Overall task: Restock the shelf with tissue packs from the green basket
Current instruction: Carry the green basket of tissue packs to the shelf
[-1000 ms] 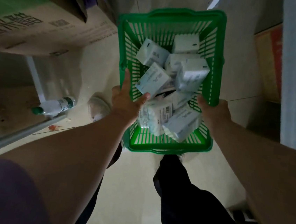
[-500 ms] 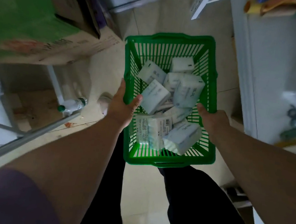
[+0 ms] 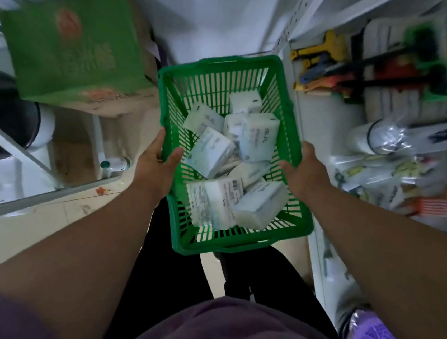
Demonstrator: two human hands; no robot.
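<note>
While I hold the green basket (image 3: 291, 218) out in front of me, both my hands are busy. My left hand (image 3: 156, 167) grips the rim at 9 o'clock, thumb curled inside and fingers outside. My right hand (image 3: 303, 172) grips the rim at 3 o'clock; its fingers wrap over the edge. The tissue packs (image 3: 210, 151) lie in a loose heap in the basket, some tipped on their sides. None is on the shelf yet, so I think I am only carrying them there.

The shelf (image 3: 328, 130) stands at 2 o'clock, just beside the basket. It is already crowded with bags and colored tools, too blurry to name. Next I will need one hand free, so the basket must rest somewhere first. A green box (image 3: 73, 43) sits at 10 o'clock, and a small bottle (image 3: 115, 163) lies on the floor near 9 o'clock, by my feet.
</note>
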